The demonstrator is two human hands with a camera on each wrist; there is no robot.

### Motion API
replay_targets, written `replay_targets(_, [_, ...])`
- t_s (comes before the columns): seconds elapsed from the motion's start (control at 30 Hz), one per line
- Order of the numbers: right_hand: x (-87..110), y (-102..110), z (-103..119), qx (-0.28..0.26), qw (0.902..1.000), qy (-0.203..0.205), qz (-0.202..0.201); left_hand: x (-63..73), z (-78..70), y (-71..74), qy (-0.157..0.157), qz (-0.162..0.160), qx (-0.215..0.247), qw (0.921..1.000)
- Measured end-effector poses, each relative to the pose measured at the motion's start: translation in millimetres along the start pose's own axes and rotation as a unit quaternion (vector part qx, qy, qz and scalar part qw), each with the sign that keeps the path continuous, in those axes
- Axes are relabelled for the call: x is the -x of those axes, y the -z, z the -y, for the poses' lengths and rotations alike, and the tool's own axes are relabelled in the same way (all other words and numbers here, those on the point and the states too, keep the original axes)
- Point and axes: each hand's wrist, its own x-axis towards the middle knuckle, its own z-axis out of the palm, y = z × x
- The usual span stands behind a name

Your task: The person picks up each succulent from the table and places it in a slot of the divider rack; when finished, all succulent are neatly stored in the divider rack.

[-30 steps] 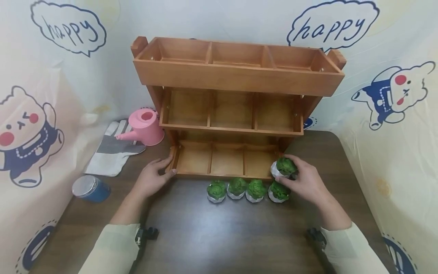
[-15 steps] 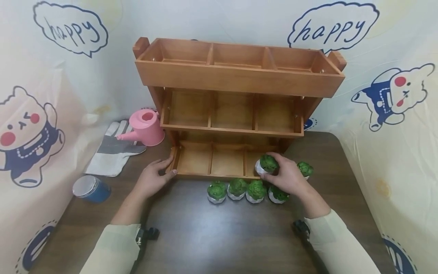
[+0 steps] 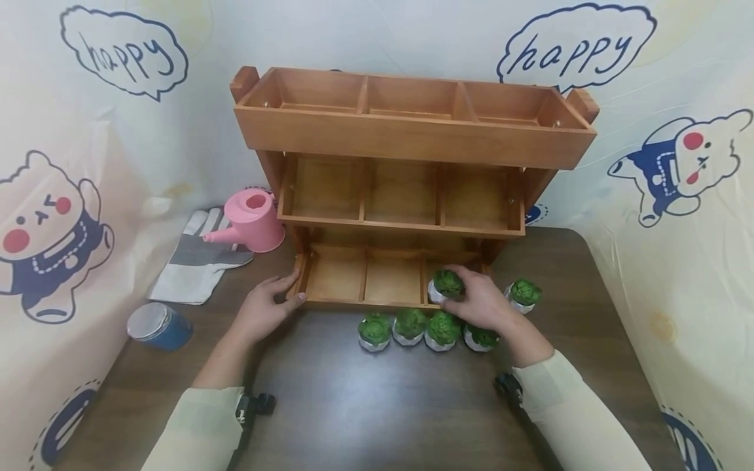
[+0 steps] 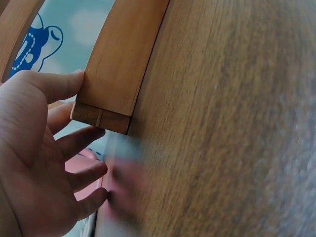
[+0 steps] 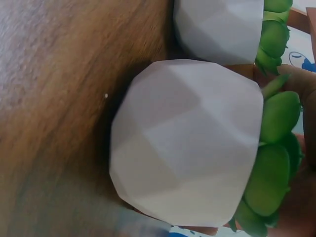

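My right hand [image 3: 480, 297] grips a small potted succulent [image 3: 448, 282] with a white faceted pot, at the right compartment of the bottom tier. Whether the pot touches the compartment floor cannot be seen. My left hand [image 3: 265, 307] holds the left front corner of the three-tier wooden planter shelf [image 3: 415, 139]; in the left wrist view, thumb and fingers lie around the bottom tier's wooden end [image 4: 101, 116]. Several more succulents [image 3: 374, 330] stand in a row before the shelf, and another succulent [image 3: 523, 296] is right of my right hand. A white pot [image 5: 187, 143] fills the right wrist view.
Left of the shelf, a pink watering can [image 3: 253, 219] stands on grey-and-white gloves [image 3: 197, 261]. A blue jar with a silvery lid [image 3: 160, 326] is nearer the table's left edge. Printed cloth [image 3: 665, 275] hangs around the brown table [image 3: 365, 405].
My right hand has moved left with the succulent, from the shelf's right front corner to the bottom right compartment. Another succulent behind the hand has come into view. My left hand stays put.
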Motion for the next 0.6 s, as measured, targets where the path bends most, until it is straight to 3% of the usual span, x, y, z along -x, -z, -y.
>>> replay_targets(0.3, [0.9,-2.1,-3.4,0.019,0.9979,0.012,0.061,1.6,3.6,0.0,0.005,0.004,-0.002,1.0])
replay_targets(0.6, [8.0,2.5,-10.5,0.012,0.9972,0.013,0.073,-0.8,4.8,-2.4,-0.006,-0.004,0.001,1.0])
